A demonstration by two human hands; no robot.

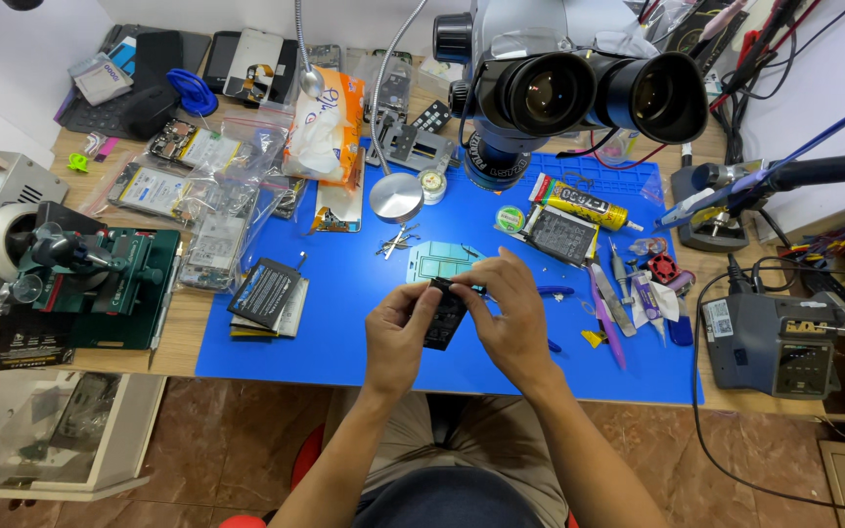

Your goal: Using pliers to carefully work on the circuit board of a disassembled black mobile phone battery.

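- Both hands meet over the blue mat (344,332): my left hand (398,332) cups the lower end of a black battery (445,313), and my right hand (511,318) pinches its top edge.
- Battery's long axis runs away from me, tipped slightly right; both hands touch it, the right reaching further up.
- Just beyond my fingers lies a pale phone frame (439,260).
- Left of my hands, more batteries (268,298) are stacked.
- Furthest, a microscope (579,93) overhangs the mat.
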